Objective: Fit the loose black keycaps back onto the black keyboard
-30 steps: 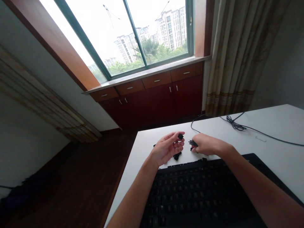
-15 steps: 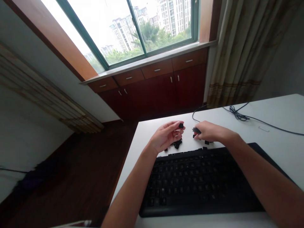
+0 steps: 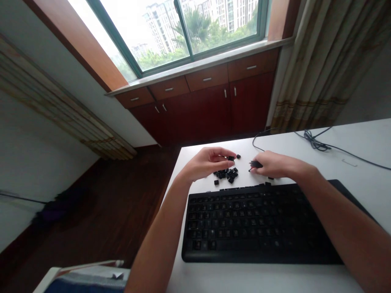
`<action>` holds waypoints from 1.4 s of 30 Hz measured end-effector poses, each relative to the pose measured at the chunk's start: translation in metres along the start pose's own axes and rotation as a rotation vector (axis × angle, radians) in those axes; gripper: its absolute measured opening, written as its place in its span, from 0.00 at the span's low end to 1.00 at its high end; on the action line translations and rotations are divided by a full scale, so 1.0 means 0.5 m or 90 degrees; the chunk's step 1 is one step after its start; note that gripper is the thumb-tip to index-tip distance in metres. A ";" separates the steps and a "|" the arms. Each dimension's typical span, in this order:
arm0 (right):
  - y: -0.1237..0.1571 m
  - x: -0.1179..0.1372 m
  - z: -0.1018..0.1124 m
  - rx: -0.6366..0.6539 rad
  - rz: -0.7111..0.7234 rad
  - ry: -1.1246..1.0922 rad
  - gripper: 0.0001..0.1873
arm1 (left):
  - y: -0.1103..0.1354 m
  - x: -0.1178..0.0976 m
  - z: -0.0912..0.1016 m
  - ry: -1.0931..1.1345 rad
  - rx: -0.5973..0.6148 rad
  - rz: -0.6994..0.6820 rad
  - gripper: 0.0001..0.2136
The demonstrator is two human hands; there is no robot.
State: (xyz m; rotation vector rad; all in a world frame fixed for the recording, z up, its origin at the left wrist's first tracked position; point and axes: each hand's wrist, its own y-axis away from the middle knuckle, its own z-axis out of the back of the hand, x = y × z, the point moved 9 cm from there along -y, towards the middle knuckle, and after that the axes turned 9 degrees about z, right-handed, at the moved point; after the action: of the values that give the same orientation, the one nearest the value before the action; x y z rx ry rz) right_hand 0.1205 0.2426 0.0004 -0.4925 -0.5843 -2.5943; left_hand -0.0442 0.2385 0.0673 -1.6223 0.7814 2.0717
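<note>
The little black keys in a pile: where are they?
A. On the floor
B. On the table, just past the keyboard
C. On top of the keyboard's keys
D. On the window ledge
B. The pile of keycaps lies on the white table, just past the far edge of the keyboard and below the left hand.

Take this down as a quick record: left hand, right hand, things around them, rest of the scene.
Left hand: pinches a black keycap in its fingertips
Right hand: pinches a second black keycap
Things: loose pile of black keycaps on a white desk, just beyond a black keyboard
Rest: black cable on the desk; dark red wooden cabinets under a window
</note>
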 end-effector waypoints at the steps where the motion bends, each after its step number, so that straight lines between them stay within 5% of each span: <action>1: 0.000 -0.003 -0.002 0.003 0.007 -0.009 0.17 | -0.001 0.007 0.003 -0.040 -0.003 0.003 0.19; 11: 0.015 -0.027 -0.015 0.066 0.047 -0.127 0.26 | -0.032 0.067 -0.031 -0.290 -0.005 0.003 0.13; 22: 0.065 0.006 0.030 0.050 0.161 -0.564 0.27 | -0.041 0.064 -0.079 -0.407 -0.030 -0.086 0.08; 29: 0.066 0.001 0.031 0.047 0.136 -0.561 0.27 | -0.037 0.046 -0.082 -0.420 -0.058 -0.112 0.06; 36: 0.060 -0.007 0.023 0.060 0.093 -0.446 0.27 | -0.016 -0.013 -0.089 -0.296 -0.079 -0.166 0.18; 42: 0.062 0.015 0.025 0.079 0.093 -0.418 0.28 | -0.001 -0.047 -0.090 -0.287 -0.116 -0.201 0.07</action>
State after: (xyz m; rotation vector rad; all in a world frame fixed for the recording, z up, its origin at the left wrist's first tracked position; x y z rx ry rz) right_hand 0.1319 0.2205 0.0240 -1.3052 -0.8675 -2.2094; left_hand -0.0043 0.2108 0.0819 -1.1922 0.1760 2.1935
